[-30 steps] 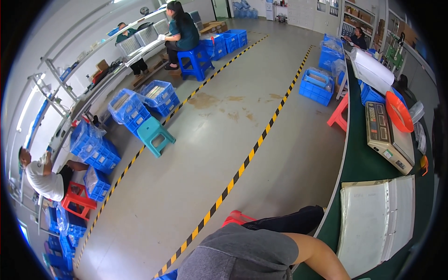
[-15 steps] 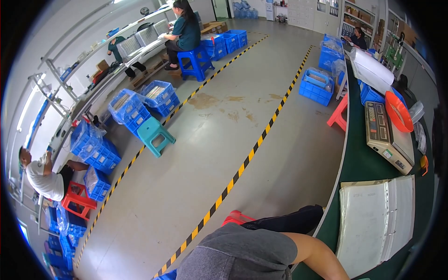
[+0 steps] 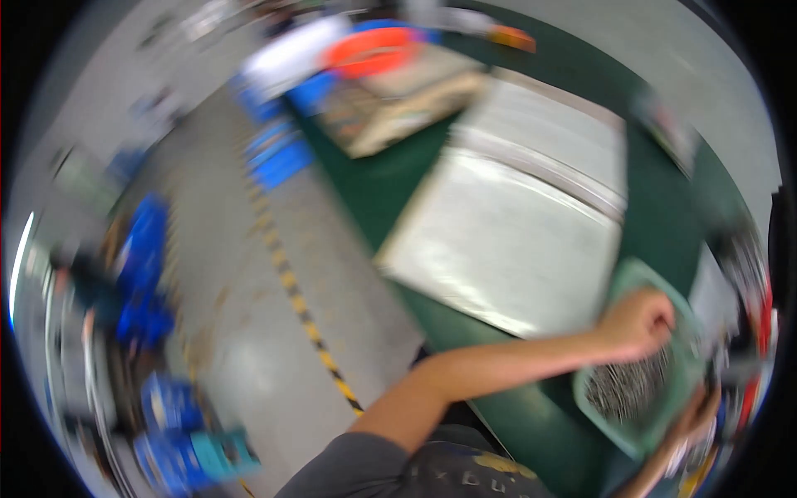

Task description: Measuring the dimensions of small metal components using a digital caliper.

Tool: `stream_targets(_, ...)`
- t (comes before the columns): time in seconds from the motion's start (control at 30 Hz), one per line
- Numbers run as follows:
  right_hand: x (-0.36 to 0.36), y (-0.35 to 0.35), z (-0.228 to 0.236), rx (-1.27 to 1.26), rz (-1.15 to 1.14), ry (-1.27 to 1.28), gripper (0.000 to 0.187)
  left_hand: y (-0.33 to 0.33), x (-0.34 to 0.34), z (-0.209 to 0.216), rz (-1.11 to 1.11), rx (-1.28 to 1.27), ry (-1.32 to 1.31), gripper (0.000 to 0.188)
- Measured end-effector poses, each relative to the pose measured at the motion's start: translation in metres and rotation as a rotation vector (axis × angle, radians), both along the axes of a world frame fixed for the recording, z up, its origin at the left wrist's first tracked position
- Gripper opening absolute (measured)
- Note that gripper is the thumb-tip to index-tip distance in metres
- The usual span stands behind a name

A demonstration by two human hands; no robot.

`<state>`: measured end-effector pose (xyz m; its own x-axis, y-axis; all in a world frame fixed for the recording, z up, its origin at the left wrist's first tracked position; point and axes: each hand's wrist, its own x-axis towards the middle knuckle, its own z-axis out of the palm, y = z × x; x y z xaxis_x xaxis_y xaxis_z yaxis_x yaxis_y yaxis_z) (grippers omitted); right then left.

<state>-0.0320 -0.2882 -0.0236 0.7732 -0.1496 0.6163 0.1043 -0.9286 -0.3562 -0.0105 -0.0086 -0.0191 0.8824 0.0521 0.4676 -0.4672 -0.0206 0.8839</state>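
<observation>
A pale green plastic bin (image 3: pixel 594 415) sits on the right part of the green-topped table, holding a heap of small thin metal pieces (image 3: pixel 627 386), too blurred to name. My left hand (image 3: pixel 639 324) is over the bin's far part, its fingers curled closed; whether anything is inside them is hidden. Along the bin's right side, my right hand (image 3: pixel 696 415) grips the wall near the rim. Just beyond my left forearm lies an open binder (image 3: pixel 515 241) with clear-sleeved pages.
A beige weighing scale (image 3: pixel 398 112) stands farther along the table (image 3: pixel 357 187), with an orange-red round tray (image 3: pixel 374 51) on it. At the far right are blurred papers (image 3: pixel 714 299) and red items. Blue crates (image 3: pixel 170 402) stand across the floor at left.
The view has swung far to the right and toward the table. The bin, its metal pieces and both my hands have come into sight; the binder now appears nearer the middle.
</observation>
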Motion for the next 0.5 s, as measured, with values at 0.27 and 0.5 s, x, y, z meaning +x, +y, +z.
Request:
stream_targets(0.27,-0.032,0.047,0.041,-0.031,0.207,-0.227,0.032,0.000,0.008,0.005,-0.307,-0.110,0.126,0.012)
stream_targets(0.5,-0.038,0.045,0.042,-0.007,0.241,-0.189,0.034,0.001,0.002,0.011,-0.474,-0.126,0.208,0.014)
